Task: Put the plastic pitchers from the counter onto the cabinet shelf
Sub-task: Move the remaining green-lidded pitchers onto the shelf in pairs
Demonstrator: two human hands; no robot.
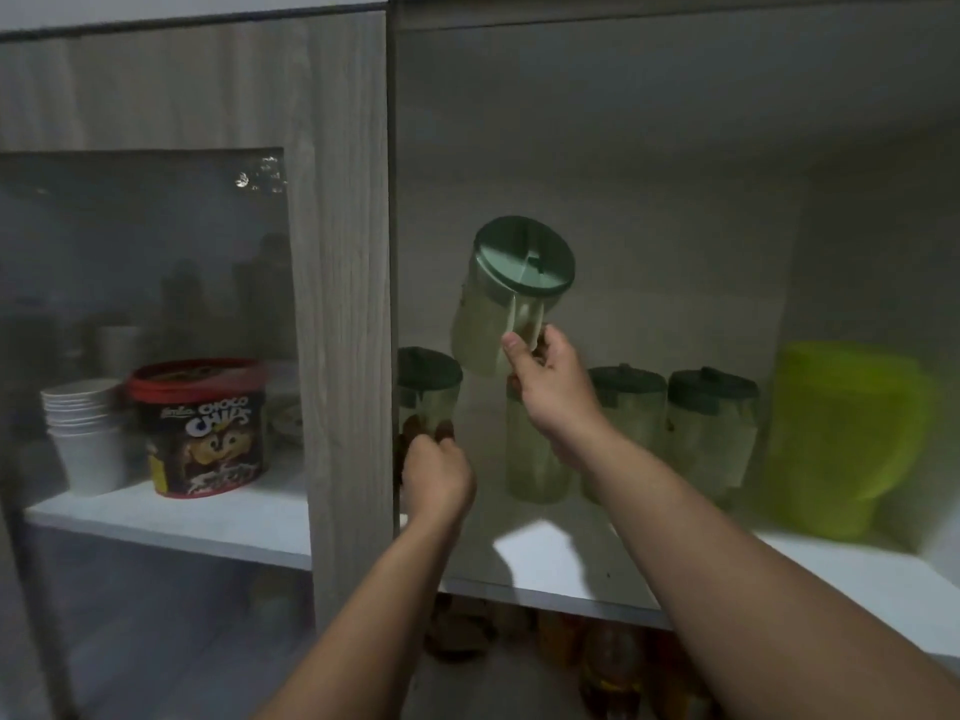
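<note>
My right hand (545, 379) grips the handle of a pale plastic pitcher (498, 314) with a dark green lid, held tilted in the air inside the open cabinet. My left hand (436, 472) is closed on the lower part of another green-lidded pitcher (428, 392) standing at the left end of the white shelf (561, 558). Three more pitchers stand on the shelf: one (530, 454) behind my right wrist, one (626, 407) to its right, and one (711, 423) further right.
A bright lime-green plastic container (841, 439) stands at the shelf's right end. Behind the closed glass door (156, 304) on the left are stacked white cups (85, 433) and a Choco Chips tub (200, 426). Bottles sit on the level below.
</note>
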